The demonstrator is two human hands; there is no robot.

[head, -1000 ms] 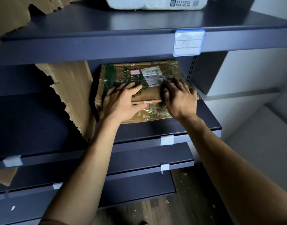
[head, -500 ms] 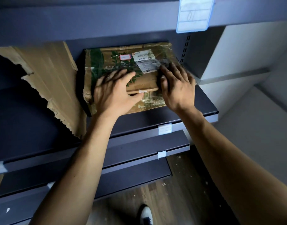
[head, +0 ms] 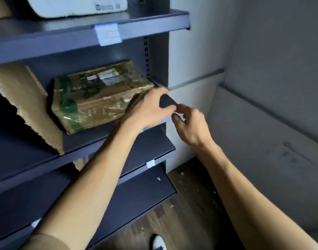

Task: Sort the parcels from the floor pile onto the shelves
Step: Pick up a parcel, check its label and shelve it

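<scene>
A brown cardboard parcel (head: pixel 100 98), wrapped in clear film with green print and white labels, lies flat on the dark middle shelf (head: pixel 79 139), toward its right end. My left hand (head: pixel 149 109) hovers at the parcel's right front corner, fingers spread in a loose curve, holding nothing. My right hand (head: pixel 190 127) is just right of it, off the shelf's end, fingers loosely bent and empty. Neither hand rests on top of the parcel.
Torn cardboard (head: pixel 25 98) leans against the shelf back, left of the parcel. A white parcel (head: pixel 73 6) sits on the upper shelf (head: pixel 64 42), which carries a label holder (head: pixel 108 34). Lower shelves, a grey wall (head: pixel 262 69), wooden floor (head: pixel 181 213) and my shoe (head: pixel 159 242) are below.
Both hands have lifted off the top of the parcel and drawn back to the right. The parcel stays on the shelf. My view has swung to the right.
</scene>
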